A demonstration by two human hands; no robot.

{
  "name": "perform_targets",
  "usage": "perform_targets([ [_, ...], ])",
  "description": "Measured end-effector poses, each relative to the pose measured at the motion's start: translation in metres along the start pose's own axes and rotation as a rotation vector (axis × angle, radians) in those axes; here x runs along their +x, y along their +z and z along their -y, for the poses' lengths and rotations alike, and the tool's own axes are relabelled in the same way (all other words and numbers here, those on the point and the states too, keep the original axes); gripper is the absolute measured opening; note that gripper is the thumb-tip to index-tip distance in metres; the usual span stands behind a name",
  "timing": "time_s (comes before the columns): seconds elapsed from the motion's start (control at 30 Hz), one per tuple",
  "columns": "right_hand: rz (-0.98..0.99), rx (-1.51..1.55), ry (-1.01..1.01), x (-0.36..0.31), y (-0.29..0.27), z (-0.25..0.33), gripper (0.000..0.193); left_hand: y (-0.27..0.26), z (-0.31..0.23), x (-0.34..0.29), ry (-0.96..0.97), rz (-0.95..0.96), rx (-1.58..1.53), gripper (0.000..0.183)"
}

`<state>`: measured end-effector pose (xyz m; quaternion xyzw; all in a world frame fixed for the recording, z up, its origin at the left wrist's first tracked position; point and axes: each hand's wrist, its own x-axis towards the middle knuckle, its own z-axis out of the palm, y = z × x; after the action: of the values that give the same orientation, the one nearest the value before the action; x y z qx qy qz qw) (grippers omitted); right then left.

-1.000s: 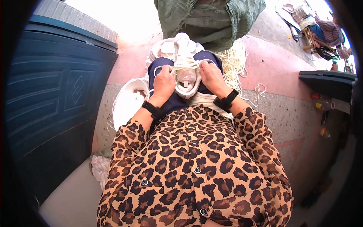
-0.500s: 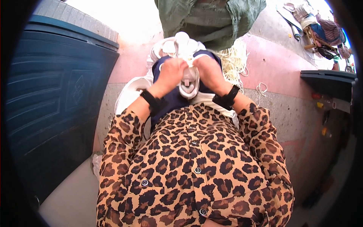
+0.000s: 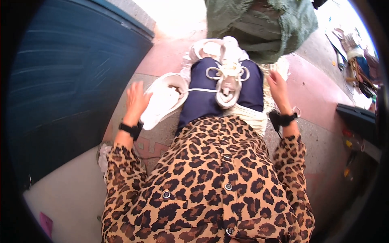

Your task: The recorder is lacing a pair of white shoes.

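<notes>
Between my thighs rests a white shoe [image 3: 227, 86], heel end toward me, its white lace tied in a bow [image 3: 219, 74] with loops out to both sides. One lace end runs left across my dark trouser leg. My left hand [image 3: 137, 100] is raised, fingers spread, beside a white, open-topped, rounded object [image 3: 162, 99] with white and brownish stuff inside; its kind I cannot tell. On the other side, my right hand [image 3: 278, 90] hangs apart from the shoe, near pale cords, with its fingers stretched out. Both hands hold nothing.
More white shoes [image 3: 206, 49] lie just beyond my knees. Behind them stands a large green sack [image 3: 261, 32]. A cream bundle of laces [image 3: 252, 116] lies on my lap's right. A dark blue panelled door [image 3: 77, 73] is at left; dark furniture [image 3: 356, 115] stands at right.
Both hands have left the shoe's laces and moved apart, left and right. The bow now shows uncovered. The view has shifted, so the scene sits farther right.
</notes>
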<state>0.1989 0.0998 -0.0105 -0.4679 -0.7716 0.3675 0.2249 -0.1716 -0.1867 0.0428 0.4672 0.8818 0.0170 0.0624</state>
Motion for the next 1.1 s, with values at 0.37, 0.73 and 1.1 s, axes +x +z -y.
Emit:
perform_targets([
  [0.37,0.354,0.130,-0.398,0.006,0.068,0.110,0.020,0.040,0.045,-0.063,-0.215,-0.026,-0.235,0.048],
  [0.73,0.264,0.351,-0.353,0.008,0.127,0.181,0.019,-0.116,-0.098,0.036,0.128,-0.166,-1.202,0.026],
  [1.1,0.350,0.819,-0.067,0.015,0.090,0.190,0.026,0.103,-0.086,0.082,-0.320,0.098,-1.548,0.031],
])
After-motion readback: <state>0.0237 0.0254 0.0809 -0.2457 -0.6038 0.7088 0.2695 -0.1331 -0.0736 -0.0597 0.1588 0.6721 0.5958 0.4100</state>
